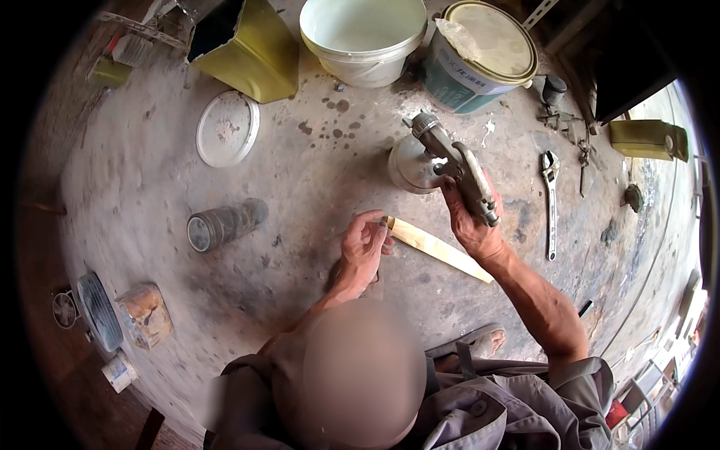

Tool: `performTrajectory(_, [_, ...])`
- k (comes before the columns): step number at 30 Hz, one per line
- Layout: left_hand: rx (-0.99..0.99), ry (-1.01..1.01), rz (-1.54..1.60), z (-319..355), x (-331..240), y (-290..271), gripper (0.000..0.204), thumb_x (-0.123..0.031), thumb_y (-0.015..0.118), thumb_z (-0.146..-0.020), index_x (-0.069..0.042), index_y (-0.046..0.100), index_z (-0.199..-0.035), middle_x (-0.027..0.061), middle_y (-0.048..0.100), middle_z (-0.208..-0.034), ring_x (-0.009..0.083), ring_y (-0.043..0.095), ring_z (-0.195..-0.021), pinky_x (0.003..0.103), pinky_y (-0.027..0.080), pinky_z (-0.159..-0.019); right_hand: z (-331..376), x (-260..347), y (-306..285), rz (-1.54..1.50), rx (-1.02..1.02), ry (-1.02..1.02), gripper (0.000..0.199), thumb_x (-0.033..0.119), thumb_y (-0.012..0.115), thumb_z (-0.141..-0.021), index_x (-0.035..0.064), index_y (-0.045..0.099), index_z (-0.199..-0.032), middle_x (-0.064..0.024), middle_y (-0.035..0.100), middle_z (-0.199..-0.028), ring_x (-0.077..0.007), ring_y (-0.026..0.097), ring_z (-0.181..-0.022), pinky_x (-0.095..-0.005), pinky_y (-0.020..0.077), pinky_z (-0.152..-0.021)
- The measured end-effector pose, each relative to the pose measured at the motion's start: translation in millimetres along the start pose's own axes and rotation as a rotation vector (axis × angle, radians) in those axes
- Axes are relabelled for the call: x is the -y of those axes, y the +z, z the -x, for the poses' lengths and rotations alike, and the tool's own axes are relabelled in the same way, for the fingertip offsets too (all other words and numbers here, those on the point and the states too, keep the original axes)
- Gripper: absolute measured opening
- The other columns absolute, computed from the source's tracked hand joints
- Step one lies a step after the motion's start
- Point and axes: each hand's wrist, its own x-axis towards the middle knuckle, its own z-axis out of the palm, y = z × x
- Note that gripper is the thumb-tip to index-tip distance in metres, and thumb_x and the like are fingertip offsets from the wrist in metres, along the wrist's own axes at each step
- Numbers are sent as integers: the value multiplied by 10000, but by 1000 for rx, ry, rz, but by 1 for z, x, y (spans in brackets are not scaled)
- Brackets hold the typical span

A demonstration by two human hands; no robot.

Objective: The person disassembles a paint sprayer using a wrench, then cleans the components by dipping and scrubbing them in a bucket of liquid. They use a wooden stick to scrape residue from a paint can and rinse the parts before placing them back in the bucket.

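My right hand (471,225) grips the handle of a grey metal spray gun (456,163) with a round cup (409,165) hanging at its side, held above the concrete floor. My left hand (365,244) pinches one end of a thin pale wooden stick (439,249) that slants down to the right, between the two hands. The stick's far end passes under my right wrist.
A white bucket (362,34), a lidded paint can (480,56) and a yellow tin (251,49) stand at the top. A white lid (227,129), a dark cylinder (225,223) and rusty cans (146,315) lie left. An adjustable wrench (551,202) and small tools lie right.
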Motion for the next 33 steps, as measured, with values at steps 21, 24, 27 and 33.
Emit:
performTrajectory(21, [259,463,-446,-19,-6,49,664,-58,784,-798,-65,476,-1386,152,559,-1153,231,628,-957,304,583,-638,21,-1,6,-107,49,92,228,120,692,-911,1,597,-1081,-153,578,-963,-344,586,-833,-380,489,-729])
performTrajectory(24, [269,464,-463,-23,-12,53,661,-61,782,-795,-56,476,-1380,153,555,-1147,234,629,-952,309,582,-638,21,-4,6,-32,73,22,227,105,691,-895,-5,599,-1070,-154,569,-949,-350,563,-842,-398,481,-741])
performTrajectory(27, [275,432,-457,-24,-10,56,635,-64,777,-797,-48,485,-1361,152,552,-1146,236,630,-947,315,582,-641,15,-8,1,39,132,-82,266,70,695,-851,-19,591,-1079,-163,562,-953,-366,535,-874,-429,465,-781])
performTrajectory(33, [291,413,-460,-24,-12,55,547,-54,752,-825,-46,512,-1316,149,552,-1163,228,644,-937,311,582,-637,19,-13,-21,74,292,-56,427,62,716,-785,-33,562,-1172,-197,545,-1088,-395,515,-1018,-454,436,-898])
